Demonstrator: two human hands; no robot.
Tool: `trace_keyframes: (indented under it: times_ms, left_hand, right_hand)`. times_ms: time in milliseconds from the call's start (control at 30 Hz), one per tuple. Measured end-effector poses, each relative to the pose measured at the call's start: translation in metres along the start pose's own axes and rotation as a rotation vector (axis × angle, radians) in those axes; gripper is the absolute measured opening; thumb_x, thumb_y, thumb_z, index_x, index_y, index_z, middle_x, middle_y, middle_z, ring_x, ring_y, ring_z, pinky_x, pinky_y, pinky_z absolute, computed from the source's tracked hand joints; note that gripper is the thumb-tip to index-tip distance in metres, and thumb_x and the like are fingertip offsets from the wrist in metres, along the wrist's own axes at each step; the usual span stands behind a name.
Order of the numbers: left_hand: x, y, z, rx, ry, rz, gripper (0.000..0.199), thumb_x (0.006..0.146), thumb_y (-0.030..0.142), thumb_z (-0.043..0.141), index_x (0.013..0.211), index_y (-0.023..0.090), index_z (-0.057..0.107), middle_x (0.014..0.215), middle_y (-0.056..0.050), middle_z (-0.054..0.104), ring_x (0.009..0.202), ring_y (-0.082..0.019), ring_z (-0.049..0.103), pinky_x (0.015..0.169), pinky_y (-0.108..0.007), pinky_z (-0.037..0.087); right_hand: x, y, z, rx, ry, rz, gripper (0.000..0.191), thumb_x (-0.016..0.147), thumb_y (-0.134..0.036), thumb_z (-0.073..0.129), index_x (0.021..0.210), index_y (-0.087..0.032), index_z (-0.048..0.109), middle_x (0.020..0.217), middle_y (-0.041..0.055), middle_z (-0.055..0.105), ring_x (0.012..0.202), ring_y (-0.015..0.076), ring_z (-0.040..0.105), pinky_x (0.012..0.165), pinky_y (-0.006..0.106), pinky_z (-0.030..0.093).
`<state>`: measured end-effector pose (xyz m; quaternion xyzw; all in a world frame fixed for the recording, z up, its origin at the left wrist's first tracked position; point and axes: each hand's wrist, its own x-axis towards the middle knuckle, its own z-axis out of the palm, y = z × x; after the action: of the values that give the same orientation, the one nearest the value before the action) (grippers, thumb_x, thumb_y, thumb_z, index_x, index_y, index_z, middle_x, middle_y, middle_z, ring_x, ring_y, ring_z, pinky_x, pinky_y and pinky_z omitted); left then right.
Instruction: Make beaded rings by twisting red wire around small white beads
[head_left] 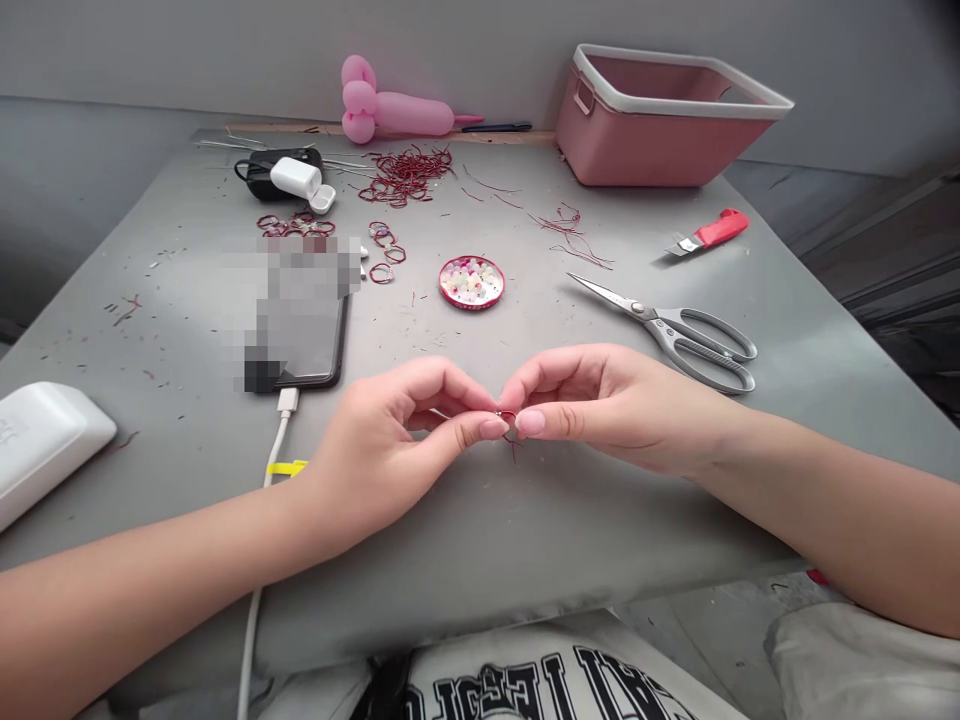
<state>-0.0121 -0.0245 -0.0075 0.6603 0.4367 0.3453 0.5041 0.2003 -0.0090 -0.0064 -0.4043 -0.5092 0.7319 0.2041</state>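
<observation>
Between the fingertips of both hands is a small loop of red cord, its loose ends hanging below. My left hand pinches the loop's left side with thumb and index finger. From the right, my right hand pinches the same cord, its thumb near my left thumb. Beyond the hands lies a round red-rimmed lid holding small white, yellow and pink beads. Finished-looking red cord rings lie to its left, and a pile of red cords is farther back.
Grey scissors and a red utility knife lie right. A pink bin and pink balloon stand at the back. Left are a phone with a white cable, an earbud case and a white device.
</observation>
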Motion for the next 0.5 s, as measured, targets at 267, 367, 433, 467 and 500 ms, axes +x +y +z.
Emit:
trace_keyframes:
  times_ms: [267,367,433,467,500]
  left_hand:
    - [0.002,0.002,0.003,-0.350,-0.084,-0.311,0.014,0.071,0.014,0.078,0.071,0.017,0.064,0.070,0.003,0.076,0.066,-0.010,0.071,0.064,-0.015,0.058]
    - [0.002,0.002,0.003,-0.326,-0.080,-0.346,0.017,0.070,0.015,0.079,0.074,0.016,0.062,0.068,0.003,0.074,0.064,-0.010,0.071,0.062,-0.015,0.057]
    - [0.001,0.001,0.003,-0.257,-0.085,-0.334,0.019,0.071,0.017,0.078,0.081,0.017,0.063,0.068,0.004,0.073,0.063,-0.009,0.070,0.062,-0.016,0.057]
    - [0.000,0.000,0.003,-0.215,-0.093,-0.319,0.019,0.072,0.019,0.077,0.084,0.017,0.063,0.068,0.004,0.072,0.063,-0.010,0.070,0.063,-0.017,0.057]
    - [-0.001,-0.001,0.004,-0.177,-0.106,-0.296,0.018,0.074,0.021,0.075,0.087,0.017,0.063,0.068,0.003,0.072,0.065,-0.010,0.070,0.064,-0.018,0.058]
  right_hand:
    - [0.004,0.003,0.001,-0.094,-0.056,-0.004,0.015,0.079,-0.031,0.072,0.081,-0.017,0.066,0.091,0.0036,0.066,0.086,0.0149,0.062,0.084,0.033,0.050]
    - [0.004,0.005,0.007,-0.288,0.082,-0.165,0.011,0.081,-0.026,0.068,0.079,-0.016,0.063,0.092,0.0038,0.061,0.080,0.0129,0.062,0.074,0.028,0.054]
    - [0.002,0.009,0.012,-0.557,0.240,-0.375,0.008,0.082,-0.020,0.063,0.076,-0.016,0.062,0.092,0.0040,0.056,0.074,0.0107,0.060,0.064,0.024,0.052]
    - [0.001,0.011,0.014,-0.708,0.305,-0.497,0.008,0.083,-0.017,0.061,0.075,-0.016,0.061,0.092,0.0043,0.055,0.072,0.0103,0.058,0.060,0.023,0.051]
    - [0.000,0.014,0.016,-0.853,0.352,-0.623,0.009,0.084,-0.014,0.059,0.076,-0.017,0.059,0.092,0.0047,0.055,0.072,0.0106,0.057,0.058,0.023,0.050]
